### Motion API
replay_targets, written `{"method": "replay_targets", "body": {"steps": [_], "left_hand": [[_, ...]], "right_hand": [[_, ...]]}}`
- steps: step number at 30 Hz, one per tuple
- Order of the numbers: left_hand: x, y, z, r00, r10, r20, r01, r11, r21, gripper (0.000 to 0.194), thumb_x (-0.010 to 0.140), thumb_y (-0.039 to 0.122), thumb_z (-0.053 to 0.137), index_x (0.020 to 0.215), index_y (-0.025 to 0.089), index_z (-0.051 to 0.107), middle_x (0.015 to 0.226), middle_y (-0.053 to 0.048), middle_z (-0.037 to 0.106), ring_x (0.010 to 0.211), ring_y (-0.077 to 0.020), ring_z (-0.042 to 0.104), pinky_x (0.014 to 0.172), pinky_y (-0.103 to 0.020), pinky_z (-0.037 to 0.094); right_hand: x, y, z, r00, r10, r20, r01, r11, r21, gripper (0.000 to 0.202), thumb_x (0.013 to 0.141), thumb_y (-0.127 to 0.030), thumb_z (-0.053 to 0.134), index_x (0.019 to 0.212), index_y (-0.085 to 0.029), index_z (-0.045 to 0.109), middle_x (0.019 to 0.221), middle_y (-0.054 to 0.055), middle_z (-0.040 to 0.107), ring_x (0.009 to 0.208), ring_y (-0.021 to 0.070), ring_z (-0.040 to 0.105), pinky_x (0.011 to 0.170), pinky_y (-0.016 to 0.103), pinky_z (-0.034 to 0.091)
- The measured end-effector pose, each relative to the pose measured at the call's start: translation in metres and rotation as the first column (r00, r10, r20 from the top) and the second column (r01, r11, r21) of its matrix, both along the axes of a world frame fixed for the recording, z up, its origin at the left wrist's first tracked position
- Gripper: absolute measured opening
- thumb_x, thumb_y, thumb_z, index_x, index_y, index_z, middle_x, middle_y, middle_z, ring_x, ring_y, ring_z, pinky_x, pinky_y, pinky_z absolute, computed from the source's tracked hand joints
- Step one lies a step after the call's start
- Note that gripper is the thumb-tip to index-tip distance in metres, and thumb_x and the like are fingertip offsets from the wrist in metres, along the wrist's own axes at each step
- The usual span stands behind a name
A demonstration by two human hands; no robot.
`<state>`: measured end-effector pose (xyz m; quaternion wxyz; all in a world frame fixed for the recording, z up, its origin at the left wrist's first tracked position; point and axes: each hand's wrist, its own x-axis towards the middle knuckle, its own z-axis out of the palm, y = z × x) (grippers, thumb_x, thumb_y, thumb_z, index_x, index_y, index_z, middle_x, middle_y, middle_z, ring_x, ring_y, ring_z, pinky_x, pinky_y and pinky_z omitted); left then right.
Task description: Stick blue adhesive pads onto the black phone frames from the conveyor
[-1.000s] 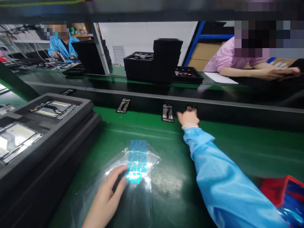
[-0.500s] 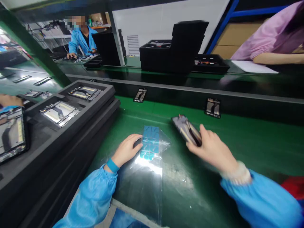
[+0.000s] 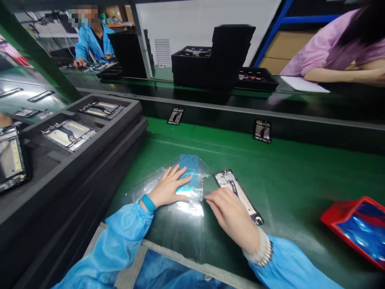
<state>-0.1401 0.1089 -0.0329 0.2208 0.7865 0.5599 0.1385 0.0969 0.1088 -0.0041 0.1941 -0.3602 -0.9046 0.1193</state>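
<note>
My left hand (image 3: 170,186) lies flat with fingers spread over a sheet of blue stickers (image 3: 189,161) and clear plastic film (image 3: 189,237). Beside the film's right edge, my right hand (image 3: 233,214) has its thumb and fingers pinched together; whatever is between the tips is too small to make out. An opened phone body (image 3: 245,196) rests at a slant on the green table, partly hidden behind my right hand.
At left stands a stack of dark foam trays (image 3: 120,120) with phone parts inside. A red bin (image 3: 339,212) with blue contents sits at right. Two phone bodies, a left one (image 3: 175,116) and a right one (image 3: 262,131), lie along the back ledge. Two people work beyond.
My right hand has let go of the phone body on the table and moved left to the film. My left hand has spread out over the blue stickers. The red bin shows more fully.
</note>
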Motion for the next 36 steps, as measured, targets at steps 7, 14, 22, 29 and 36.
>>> {"method": "replay_targets", "body": {"steps": [7,14,22,29,36], "left_hand": [[0.005,0.0,0.002,0.999,0.04,0.007,-0.04,0.999,0.025,0.039,0.074,0.047,0.064,0.109,0.03,0.064,0.137,-0.006,0.049,0.135,-0.0284,0.029,0.11,-0.052,0.015],[0.003,0.005,0.002,0.999,0.035,0.027,-0.035,0.999,0.009,0.038,0.072,0.043,0.068,0.106,0.028,0.066,0.138,-0.006,0.048,0.135,-0.0296,0.027,0.11,-0.053,0.013],[0.021,-0.017,0.024,0.875,0.17,0.453,-0.186,0.983,-0.01,0.055,0.073,0.038,0.068,0.125,0.026,0.055,0.135,-0.007,0.051,0.128,-0.0273,0.04,0.108,-0.044,0.027],[0.076,-0.055,0.025,0.371,0.467,0.802,-0.333,0.874,-0.355,0.022,0.078,0.031,0.061,0.092,0.019,0.073,0.08,-0.004,0.068,0.067,-0.0146,0.062,0.065,-0.027,0.051],[0.091,-0.062,0.026,0.121,0.588,0.8,-0.274,0.794,-0.542,0.026,0.077,0.036,0.064,0.088,0.014,0.07,0.064,0.0,0.06,0.058,-0.0091,0.052,0.058,-0.021,0.042]], "right_hand": [[-0.05,0.031,-0.002,0.981,0.107,0.163,-0.099,0.993,-0.057,0.023,0.091,-0.021,0.042,0.101,-0.015,0.062,0.091,0.009,0.062,0.088,0.0222,0.052,0.081,0.037,0.044],[-0.069,0.035,0.012,0.986,0.114,0.121,-0.094,0.982,-0.164,0.013,0.081,-0.012,0.053,0.081,-0.011,0.066,0.086,0.014,0.063,0.091,0.0264,0.054,0.078,0.038,0.043],[-0.02,0.019,0.019,0.877,-0.317,-0.36,-0.004,0.745,-0.667,0.028,0.087,-0.036,0.046,0.085,-0.015,0.064,0.066,0.001,0.055,0.057,0.0105,0.048,0.051,0.023,0.04],[-0.006,-0.033,0.008,0.367,-0.851,-0.375,-0.588,0.1,-0.803,0.026,0.065,-0.033,0.076,0.084,-0.016,0.07,0.069,-0.001,0.051,0.056,0.0052,0.042,0.046,0.017,0.035],[-0.009,-0.052,-0.001,0.294,-0.877,-0.381,-0.646,0.111,-0.755,0.025,0.067,-0.032,0.075,0.087,-0.017,0.071,0.069,0.0,0.053,0.055,0.0066,0.043,0.045,0.019,0.035]]}}
